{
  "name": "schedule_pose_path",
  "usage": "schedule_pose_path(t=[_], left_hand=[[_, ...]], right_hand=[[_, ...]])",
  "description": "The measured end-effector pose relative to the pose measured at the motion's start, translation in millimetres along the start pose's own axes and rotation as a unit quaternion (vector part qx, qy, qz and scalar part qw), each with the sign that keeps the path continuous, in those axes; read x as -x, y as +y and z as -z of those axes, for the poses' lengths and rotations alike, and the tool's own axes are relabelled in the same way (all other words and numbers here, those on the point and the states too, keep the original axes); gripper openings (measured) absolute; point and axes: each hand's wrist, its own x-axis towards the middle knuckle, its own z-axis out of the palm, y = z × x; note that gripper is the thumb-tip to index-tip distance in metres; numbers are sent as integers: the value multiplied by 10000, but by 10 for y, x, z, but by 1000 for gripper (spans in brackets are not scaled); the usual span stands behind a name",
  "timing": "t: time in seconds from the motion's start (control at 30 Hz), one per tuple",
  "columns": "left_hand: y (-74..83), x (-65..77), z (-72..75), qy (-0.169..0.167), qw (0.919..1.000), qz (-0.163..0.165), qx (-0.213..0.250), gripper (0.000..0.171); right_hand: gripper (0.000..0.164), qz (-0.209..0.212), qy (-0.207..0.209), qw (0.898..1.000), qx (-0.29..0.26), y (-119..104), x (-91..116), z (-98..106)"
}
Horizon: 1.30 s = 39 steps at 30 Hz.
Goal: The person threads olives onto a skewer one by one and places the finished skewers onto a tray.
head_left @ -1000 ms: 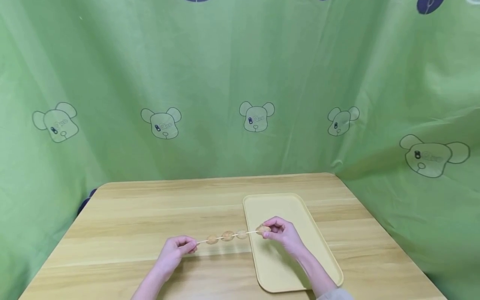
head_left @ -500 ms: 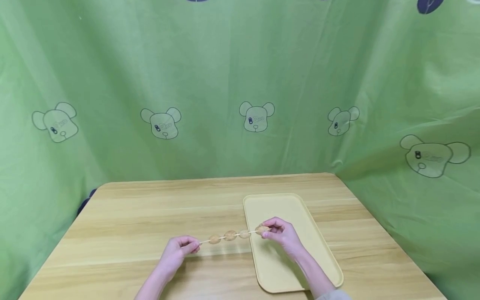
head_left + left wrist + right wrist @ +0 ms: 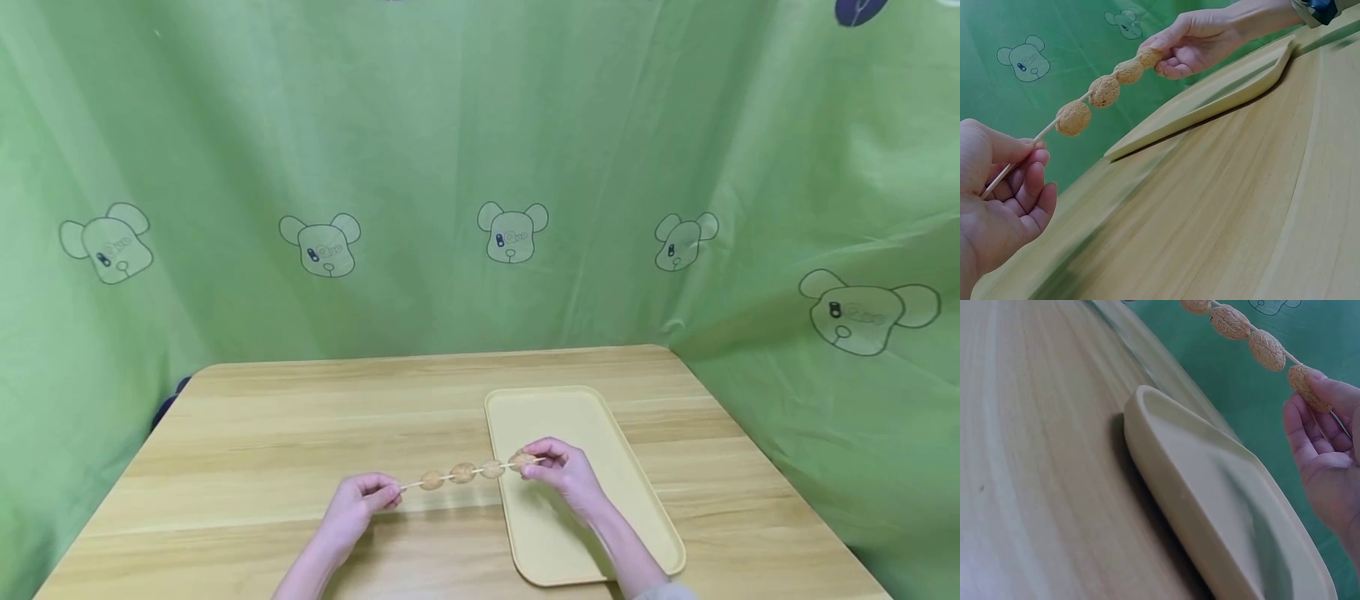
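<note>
My left hand (image 3: 358, 507) pinches the bare end of a thin wooden skewer (image 3: 1047, 129) between thumb and fingers. Several rough, light-brown balls (image 3: 1104, 91), meatball-like, are threaded along it with small gaps between them. At the far end, my right hand (image 3: 566, 473) grips the last ball (image 3: 1307, 387) with thumb and fingertips. Past this ball the skewer's tip pokes out by the right fingers, partly hidden by them. The skewer is held nearly level above the table, its right part over the left edge of a tray (image 3: 551, 417).
The shallow pale-yellow tray lies on the right half of a wood-grain table (image 3: 300, 425). A green curtain (image 3: 420, 167) with bear-head prints hangs behind the table and along both sides.
My left hand has moved slightly right with the skewer, bringing the other balls closer to the one in my right hand. The tip now shows beyond that last ball. My right hand has barely shifted.
</note>
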Motion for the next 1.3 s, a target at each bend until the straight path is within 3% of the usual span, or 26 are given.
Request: schedule_pose_path(t=[0.47, 0.97, 1.3], left_hand=[[15, 2, 21, -204, 9998, -65, -36, 21], [-9, 37, 64, -639, 9979, -45, -32, 21], [-21, 43, 121, -747, 9971, -117, -122, 23]], right_hand=[[37, -75, -11, 10000, -43, -3, -10, -6], [40, -292, 16, 9993, 212, -19, 12, 6], [41, -435, 121, 9979, 456, -35, 2, -19]])
